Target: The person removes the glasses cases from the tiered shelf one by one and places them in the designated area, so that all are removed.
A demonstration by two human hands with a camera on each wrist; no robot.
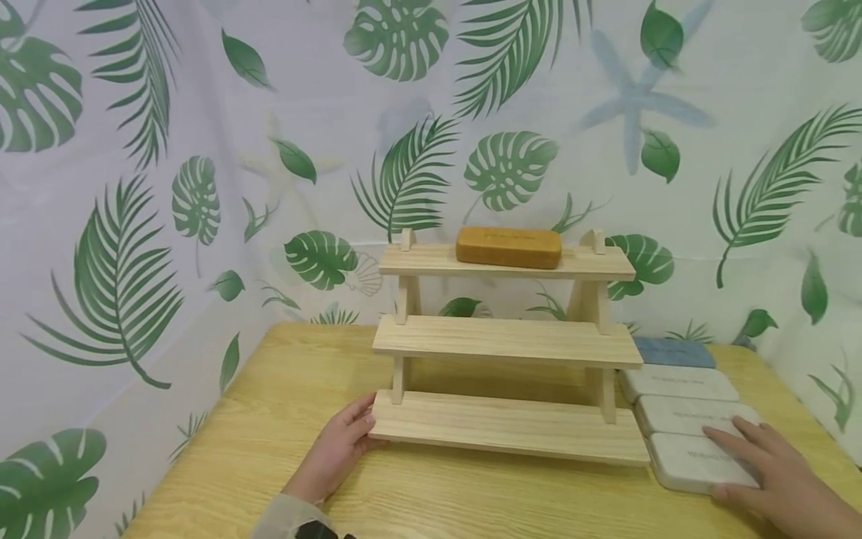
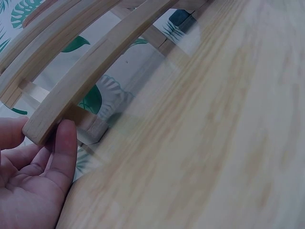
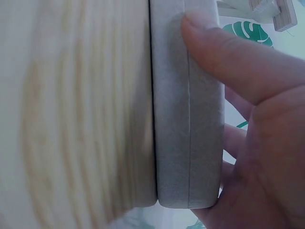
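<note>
A three-tier wooden display stand (image 1: 505,340) stands on the table. My left hand (image 1: 342,438) grips the left end of its bottom shelf (image 1: 498,425); in the left wrist view the thumb and curled fingers (image 2: 64,148) pinch the shelf end (image 2: 45,126). On the top shelf lies an orange glasses case (image 1: 508,248). My right hand (image 1: 774,468) spans the nearest off-white glasses case (image 1: 697,460), fingers over its top toward the far edge. The right wrist view has the thumb (image 3: 214,45) pressed on the case's near side (image 3: 186,119).
Behind that case, two more off-white cases (image 1: 680,382) and a blue case (image 1: 673,352) lie in a column right of the stand. The light wooden table (image 1: 269,404) meets a leaf-printed cloth (image 1: 316,187) behind and at both sides.
</note>
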